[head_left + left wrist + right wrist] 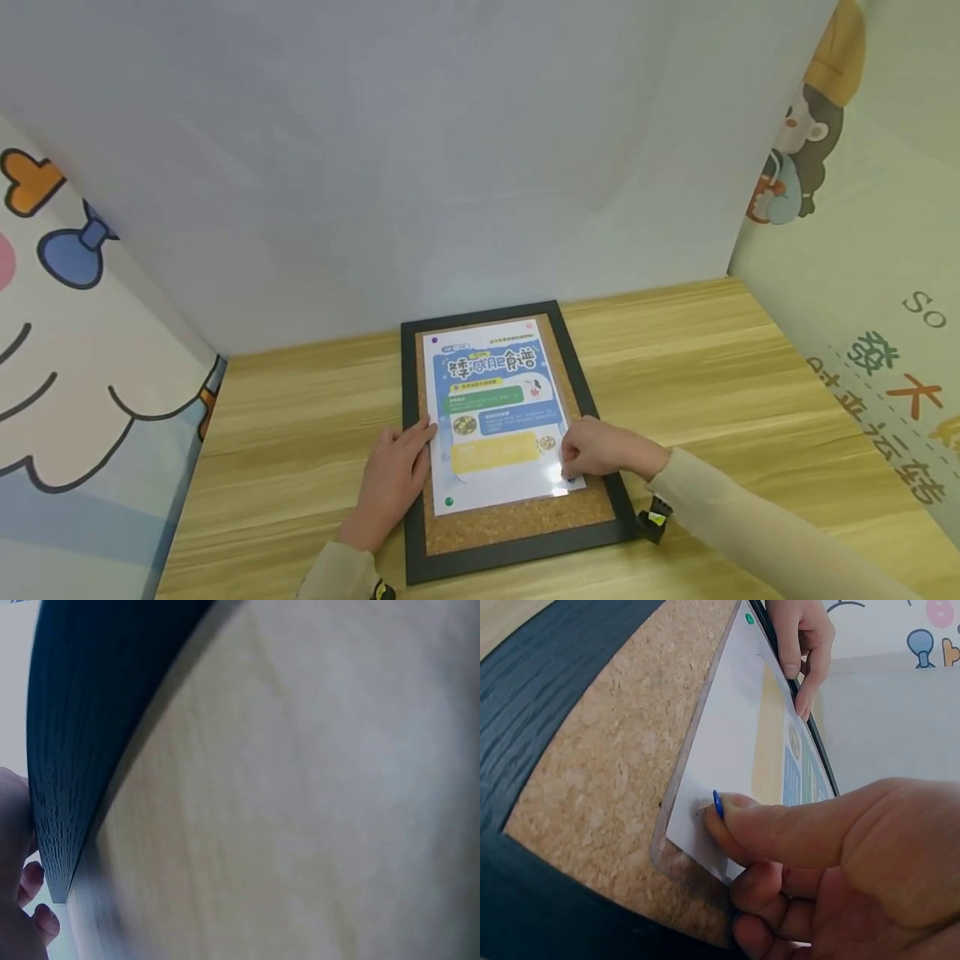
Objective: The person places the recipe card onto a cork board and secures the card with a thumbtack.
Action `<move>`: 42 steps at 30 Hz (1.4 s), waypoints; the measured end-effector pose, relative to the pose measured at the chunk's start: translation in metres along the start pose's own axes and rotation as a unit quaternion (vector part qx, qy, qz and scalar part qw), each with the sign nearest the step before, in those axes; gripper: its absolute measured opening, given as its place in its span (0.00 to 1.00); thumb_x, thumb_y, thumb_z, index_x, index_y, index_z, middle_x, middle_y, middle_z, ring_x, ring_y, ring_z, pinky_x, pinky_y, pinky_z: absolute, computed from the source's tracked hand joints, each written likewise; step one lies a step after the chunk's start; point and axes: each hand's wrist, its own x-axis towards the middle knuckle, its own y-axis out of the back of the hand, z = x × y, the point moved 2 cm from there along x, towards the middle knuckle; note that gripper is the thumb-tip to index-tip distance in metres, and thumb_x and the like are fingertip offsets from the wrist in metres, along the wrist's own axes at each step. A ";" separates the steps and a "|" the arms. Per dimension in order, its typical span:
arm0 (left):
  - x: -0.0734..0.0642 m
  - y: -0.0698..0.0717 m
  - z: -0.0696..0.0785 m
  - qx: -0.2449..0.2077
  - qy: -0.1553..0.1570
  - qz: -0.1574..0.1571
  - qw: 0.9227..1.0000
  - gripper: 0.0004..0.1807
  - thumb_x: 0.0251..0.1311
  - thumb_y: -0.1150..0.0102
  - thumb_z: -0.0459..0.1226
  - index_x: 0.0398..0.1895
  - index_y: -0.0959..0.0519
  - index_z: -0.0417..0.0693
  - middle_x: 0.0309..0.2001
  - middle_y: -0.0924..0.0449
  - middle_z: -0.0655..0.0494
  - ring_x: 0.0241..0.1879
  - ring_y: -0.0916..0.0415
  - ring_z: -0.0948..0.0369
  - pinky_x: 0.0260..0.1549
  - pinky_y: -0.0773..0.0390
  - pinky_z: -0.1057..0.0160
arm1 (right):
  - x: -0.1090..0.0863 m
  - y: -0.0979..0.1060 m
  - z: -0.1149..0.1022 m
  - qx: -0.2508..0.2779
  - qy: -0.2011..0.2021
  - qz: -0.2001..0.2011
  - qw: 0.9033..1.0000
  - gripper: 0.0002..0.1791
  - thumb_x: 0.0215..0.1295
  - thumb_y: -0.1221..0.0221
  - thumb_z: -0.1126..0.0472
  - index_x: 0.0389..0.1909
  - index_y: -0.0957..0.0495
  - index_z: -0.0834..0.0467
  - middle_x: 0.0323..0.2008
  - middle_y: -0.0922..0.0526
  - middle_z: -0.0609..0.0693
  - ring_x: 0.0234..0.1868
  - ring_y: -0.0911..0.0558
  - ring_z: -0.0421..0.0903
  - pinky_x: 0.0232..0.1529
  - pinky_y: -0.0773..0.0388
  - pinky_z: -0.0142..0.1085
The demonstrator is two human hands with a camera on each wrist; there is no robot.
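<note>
A black-framed cork board (528,518) lies flat on the wooden table. On it is a printed poster (480,487) in a clear cover. At its lower right corner my right hand (600,446) pinches a blue thumbtack (718,804) between thumb and forefinger, its pin toward the sheet; whether the tip has gone in I cannot tell. My left hand (392,471) rests on the frame's left side, its fingertips at the poster's left edge. A purple tack (434,340), a pink tack (529,326) and a green tack (449,502) sit at the other corners.
The wooden table (300,433) extends to both sides of the board. A pale cloth backdrop (450,167) stands behind it, and printed cartoon panels (862,275) flank the table. Black straps (654,518) with yellow marks are on both wrists.
</note>
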 end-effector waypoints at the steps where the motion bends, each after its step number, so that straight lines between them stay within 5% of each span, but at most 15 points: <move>1: 0.000 0.000 0.000 -0.003 -0.001 0.001 1.000 0.17 0.64 0.47 0.38 0.56 0.22 0.50 0.60 0.27 0.55 0.30 0.43 0.60 0.30 0.42 0.65 | 0.000 0.000 0.001 -0.001 0.009 0.001 1.000 0.15 0.55 0.35 0.59 0.12 0.25 0.53 0.13 0.32 0.41 0.24 0.33 0.40 0.29 0.38 0.33; 8: 0.000 0.003 0.000 -0.009 -0.007 0.009 1.000 0.18 0.63 0.45 0.38 0.56 0.22 0.50 0.60 0.27 0.55 0.30 0.42 0.60 0.30 0.42 0.64 | -0.001 0.001 0.011 -0.012 0.119 0.019 0.993 0.15 0.57 0.37 0.60 0.13 0.27 0.52 0.12 0.38 0.37 0.19 0.37 0.34 0.27 0.38 0.29; 17: -0.001 0.004 0.000 0.002 -0.001 -0.001 1.000 0.17 0.64 0.46 0.39 0.56 0.22 0.50 0.60 0.27 0.56 0.30 0.42 0.60 0.30 0.42 0.64 | -0.004 -0.009 0.024 -0.022 0.174 0.066 0.982 0.13 0.60 0.38 0.56 0.17 0.27 0.47 0.17 0.34 0.34 0.26 0.35 0.35 0.38 0.40 0.33; 24: -0.001 0.002 -0.001 -0.005 -0.002 0.003 1.000 0.18 0.63 0.46 0.38 0.56 0.22 0.51 0.60 0.27 0.56 0.31 0.41 0.60 0.30 0.42 0.64 | -0.008 -0.009 0.022 -0.036 0.177 0.101 0.978 0.12 0.62 0.40 0.55 0.19 0.26 0.47 0.19 0.35 0.35 0.27 0.35 0.35 0.34 0.39 0.31; 35: 0.001 0.003 0.001 -0.006 -0.002 0.005 1.000 0.18 0.63 0.46 0.38 0.56 0.22 0.50 0.60 0.27 0.56 0.29 0.43 0.60 0.29 0.43 0.64 | -0.011 0.000 0.025 0.037 0.183 0.052 0.981 0.07 0.63 0.41 0.55 0.27 0.21 0.49 0.22 0.30 0.36 0.29 0.33 0.36 0.35 0.39 0.31; 42: 0.001 0.004 0.001 -0.006 -0.001 0.000 1.000 0.17 0.64 0.46 0.38 0.56 0.22 0.50 0.60 0.27 0.56 0.29 0.43 0.60 0.29 0.43 0.64 | -0.009 -0.003 0.027 0.039 0.185 0.050 0.981 0.04 0.58 0.36 0.53 0.28 0.21 0.46 0.21 0.30 0.34 0.29 0.31 0.40 0.32 0.38 0.29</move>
